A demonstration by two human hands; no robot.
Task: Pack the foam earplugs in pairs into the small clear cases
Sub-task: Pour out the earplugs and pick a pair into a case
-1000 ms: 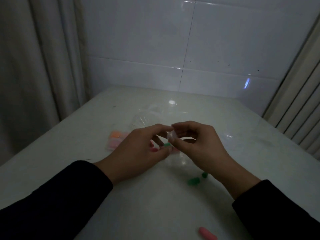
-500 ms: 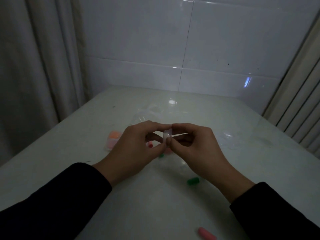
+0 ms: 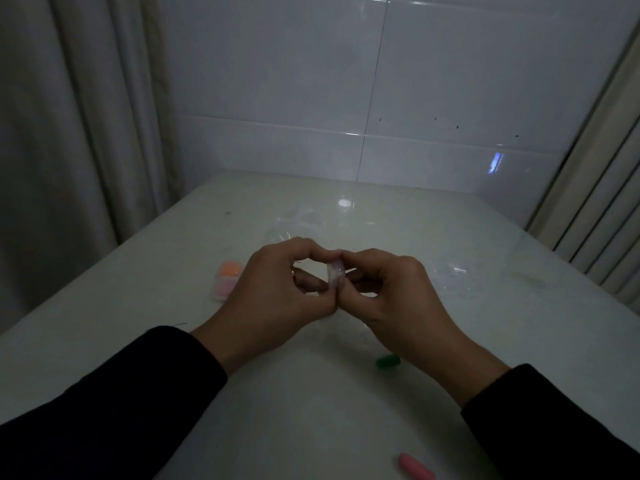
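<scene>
Clear case [image 3: 335, 271] pinched between our left hand [image 3: 277, 289] and right hand [image 3: 391, 292] above table [image 3: 311, 410] centre, green earplug [image 3: 388, 361] and pink earplug [image 3: 415, 466] loose toward near edge.

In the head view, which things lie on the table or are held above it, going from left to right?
Orange and pink earplugs → left hand → clear case pinched between both hands → right hand → loose clear plastic.
</scene>
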